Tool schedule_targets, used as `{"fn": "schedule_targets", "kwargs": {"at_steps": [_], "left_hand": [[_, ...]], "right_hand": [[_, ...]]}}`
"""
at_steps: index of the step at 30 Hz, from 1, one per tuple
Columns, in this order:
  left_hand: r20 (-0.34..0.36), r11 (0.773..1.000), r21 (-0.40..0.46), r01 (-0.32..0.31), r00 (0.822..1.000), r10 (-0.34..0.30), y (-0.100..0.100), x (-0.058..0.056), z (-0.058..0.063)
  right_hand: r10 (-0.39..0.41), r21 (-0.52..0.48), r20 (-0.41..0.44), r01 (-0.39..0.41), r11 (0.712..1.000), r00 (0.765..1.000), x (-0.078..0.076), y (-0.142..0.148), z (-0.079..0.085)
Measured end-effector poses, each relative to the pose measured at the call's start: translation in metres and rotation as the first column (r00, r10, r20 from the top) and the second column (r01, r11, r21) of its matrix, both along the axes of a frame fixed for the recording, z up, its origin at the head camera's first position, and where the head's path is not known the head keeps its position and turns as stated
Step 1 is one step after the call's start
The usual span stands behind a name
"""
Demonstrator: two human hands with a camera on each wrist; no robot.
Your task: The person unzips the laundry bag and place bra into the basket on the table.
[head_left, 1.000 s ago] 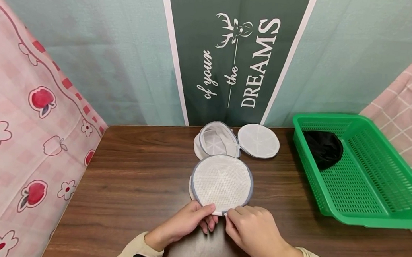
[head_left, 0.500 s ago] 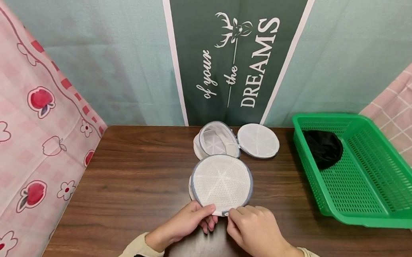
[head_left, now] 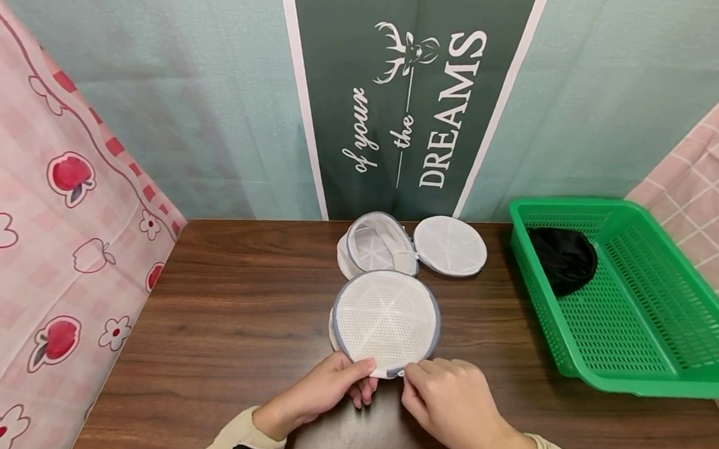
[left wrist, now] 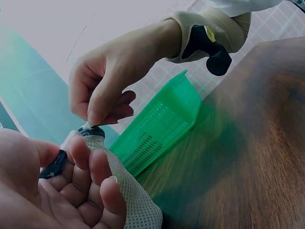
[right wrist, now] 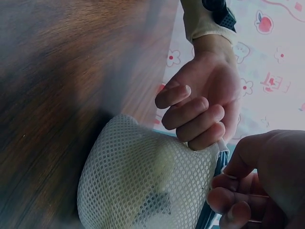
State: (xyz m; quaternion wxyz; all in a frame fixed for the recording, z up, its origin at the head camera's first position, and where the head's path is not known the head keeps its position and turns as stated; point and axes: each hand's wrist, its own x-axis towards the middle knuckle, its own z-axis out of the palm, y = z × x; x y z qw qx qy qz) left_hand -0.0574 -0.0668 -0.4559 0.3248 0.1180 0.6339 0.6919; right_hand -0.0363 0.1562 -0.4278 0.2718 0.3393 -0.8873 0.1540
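Observation:
A round white mesh laundry bag [head_left: 387, 320] with a grey-blue zipped rim stands on the table, its lid down over the top. My left hand [head_left: 339, 379] grips the near edge of the rim, thumb on top and fingers below. Just to its right, my right hand [head_left: 450, 405] pinches the small zipper pull [head_left: 402, 373] at the rim. Something pale yellow and something dark show faintly through the mesh wall [right wrist: 147, 176] in the right wrist view. Behind stands a second mesh laundry bag [head_left: 377, 243], its round lid [head_left: 450, 246] folded out to the right.
A green plastic basket [head_left: 552, 335] sits at the right of the wooden table [head_left: 234, 313], with a bunched black cloth [head_left: 562, 261] in its left part. Hanging cloths line the back and both sides, the pink one [head_left: 62, 266] on the left.
My right hand has slid slightly to the right along the rim with the zipper pull, and a little more of the dark zipper shows between the hands. The left hand stays in place.

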Motion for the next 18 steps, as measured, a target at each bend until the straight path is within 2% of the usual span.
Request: {"fn": "schedule_targets", "kwargs": {"at_steps": [18], "left_hand": [[0.011,1.000,0.015,0.008,1.000,-0.008,-0.0016,-0.0006,-0.0020]], "right_hand": [[-0.040,0.000,0.007,0.040,0.999,0.999,-0.0023,0.0104,0.0002]]}}
